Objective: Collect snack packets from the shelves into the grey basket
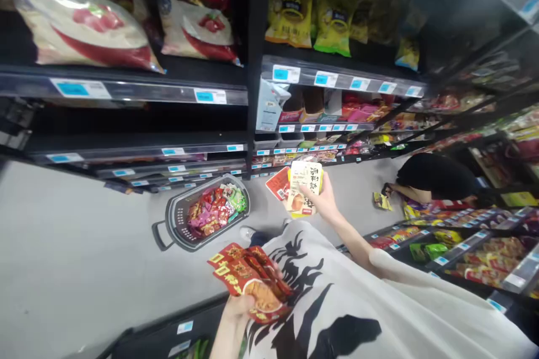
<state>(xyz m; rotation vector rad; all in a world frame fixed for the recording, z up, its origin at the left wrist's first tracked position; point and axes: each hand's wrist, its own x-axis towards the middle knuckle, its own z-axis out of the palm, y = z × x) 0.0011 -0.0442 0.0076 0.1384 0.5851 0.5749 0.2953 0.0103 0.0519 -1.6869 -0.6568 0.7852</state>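
Observation:
My left hand [241, 309] is closed around several red snack packets [256, 280] with yellow lettering and a picture of food, held fanned out against my shirt. My right hand [322, 196] grips a small stack of snack packets [306, 179], the front one cream-white with dark lettering. A red packet [278, 183] sticks out to the left of that stack, and yellow edges show behind it. On the floor beyond my hands stands a dark grey shopping basket [172, 218] with red, pink and green packets inside.
Shelves with price tags run ahead, holding large cereal bags [88, 22] and yellow snack bags [290, 8]. At right another person [435, 176] in dark clothing bends by a low shelf, a hand at a yellow packet [382, 200]. A shelf edge [185, 328] lies at the bottom left.

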